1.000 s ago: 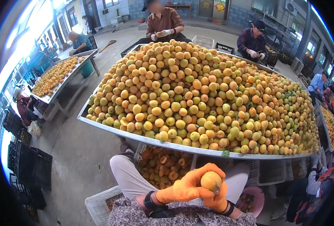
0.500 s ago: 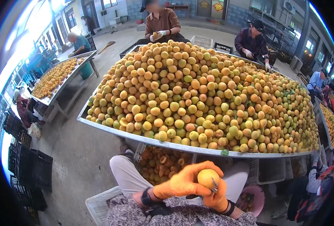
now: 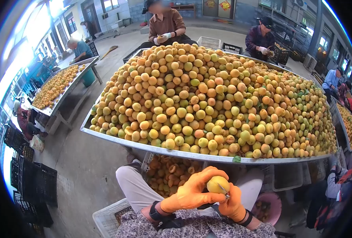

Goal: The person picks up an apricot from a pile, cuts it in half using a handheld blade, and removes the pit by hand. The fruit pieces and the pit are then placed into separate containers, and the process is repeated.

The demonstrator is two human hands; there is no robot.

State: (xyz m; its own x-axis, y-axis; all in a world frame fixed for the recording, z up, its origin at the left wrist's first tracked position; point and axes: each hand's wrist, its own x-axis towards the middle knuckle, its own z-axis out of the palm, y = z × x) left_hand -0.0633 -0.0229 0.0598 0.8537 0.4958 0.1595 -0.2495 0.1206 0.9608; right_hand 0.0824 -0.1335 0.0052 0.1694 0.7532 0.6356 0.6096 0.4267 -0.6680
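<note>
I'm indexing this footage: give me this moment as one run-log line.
left hand: gripping yellow fruit | right hand: holding small blade against it | ahead: heaped tray | nearby: split fruit

Black crates (image 3: 38, 182) stand at left. A broom-like tool (image 3: 109, 51) lies on the floor (image 3: 84, 131) near a teal bucket (image 3: 88, 78).

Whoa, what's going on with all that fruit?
Someone in orange gloves is working on one piece. The left hand holds a yellow fruit, and the right hand holds a small blade against it. A big heap fills the table in front, and split fruit lies in a crate below. Across the heap, a person in white gloves is handling something too.
</note>
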